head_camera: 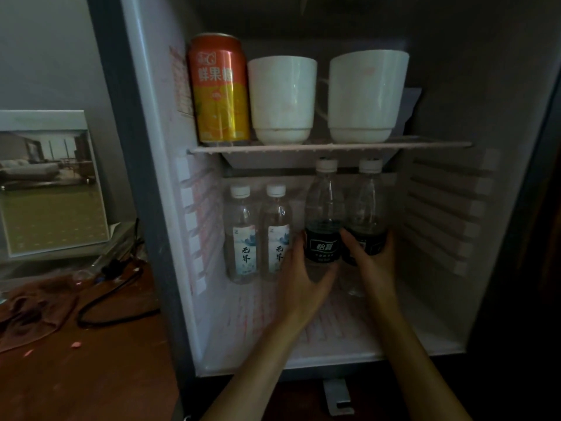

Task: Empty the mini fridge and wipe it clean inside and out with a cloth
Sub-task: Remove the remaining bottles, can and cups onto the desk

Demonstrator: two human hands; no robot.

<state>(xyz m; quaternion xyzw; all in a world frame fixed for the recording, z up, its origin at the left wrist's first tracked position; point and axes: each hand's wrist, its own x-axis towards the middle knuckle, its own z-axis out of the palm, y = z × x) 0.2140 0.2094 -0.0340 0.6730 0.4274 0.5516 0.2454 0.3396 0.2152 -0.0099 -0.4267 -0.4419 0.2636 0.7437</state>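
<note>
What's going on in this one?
A person reaches into the open mini fridge, the left hand gripping the left black-labelled bottle, the right hand the right black-labelled bottle. Two white-labelled bottles stand beside them; an orange can and two white cups sit on the shelf above. A brown cloth lies untouched on the table.
</note>
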